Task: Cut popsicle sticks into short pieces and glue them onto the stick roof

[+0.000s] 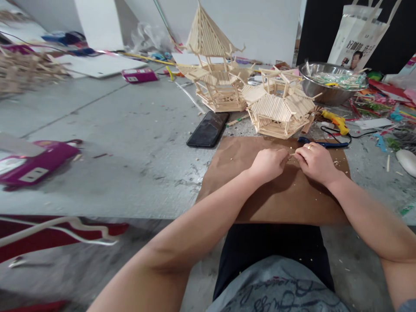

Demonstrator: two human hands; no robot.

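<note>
Both hands meet over a brown paper sheet [269, 203] on the table. My left hand [269, 164] is closed, pinching one end of a short thin wooden stick [292, 154]. The stick's other end is in the closed fingers of my right hand [315, 161], which wears a ring. Most of the stick is hidden by the fingers. Just beyond my right hand lies a dark blue-handled tool [328, 144], its kind unclear. Small wood bits are scattered on the paper. Behind it stands a low pavilion model [279, 110] made of wooden sticks.
A taller stick pagoda [216, 82] stands behind a black phone [208, 130]. At the right are a yellow glue gun [336, 122], a metal bowl [320, 91] of sticks and a white mouse [407, 162]. Purple power strips [42, 162] and a blurred stick pile [26, 71] lie left.
</note>
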